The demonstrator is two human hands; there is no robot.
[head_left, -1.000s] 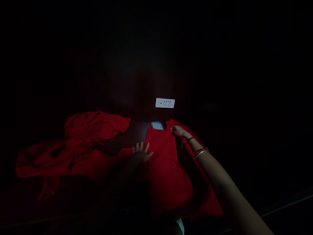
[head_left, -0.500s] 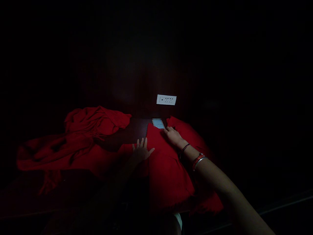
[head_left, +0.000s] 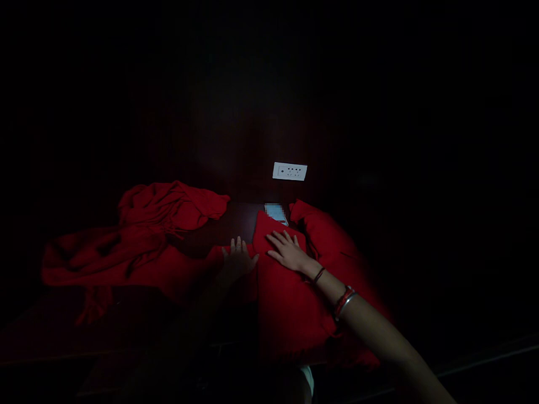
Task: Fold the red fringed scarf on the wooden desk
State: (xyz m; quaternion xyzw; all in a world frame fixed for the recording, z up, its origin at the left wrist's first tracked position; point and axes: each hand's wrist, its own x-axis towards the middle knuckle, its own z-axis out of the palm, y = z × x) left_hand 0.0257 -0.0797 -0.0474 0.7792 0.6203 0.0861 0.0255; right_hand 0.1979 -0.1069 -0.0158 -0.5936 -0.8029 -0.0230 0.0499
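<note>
A large red cloth [head_left: 138,247] lies spread and bunched over a dark surface in a very dark room. Its right part [head_left: 286,303] is folded over into a flatter panel. My left hand [head_left: 237,261] rests flat on the cloth at the panel's left edge, fingers stretched out. My right hand [head_left: 287,250] lies palm down on the upper part of the folded panel, fingers spread. Bangles and a thread sit on my right wrist [head_left: 343,300]. Neither hand holds anything.
A white socket plate [head_left: 289,171] is on the dark wall behind. A small pale blurred object [head_left: 274,212] lies just past the cloth's far edge. A bare patch of dark surface [head_left: 236,221] shows between the cloth's bunched left part and the folded part.
My right hand has slid from the cloth's far corner back toward me and now lies flat on the folded panel. My left hand stayed nearly in place.
</note>
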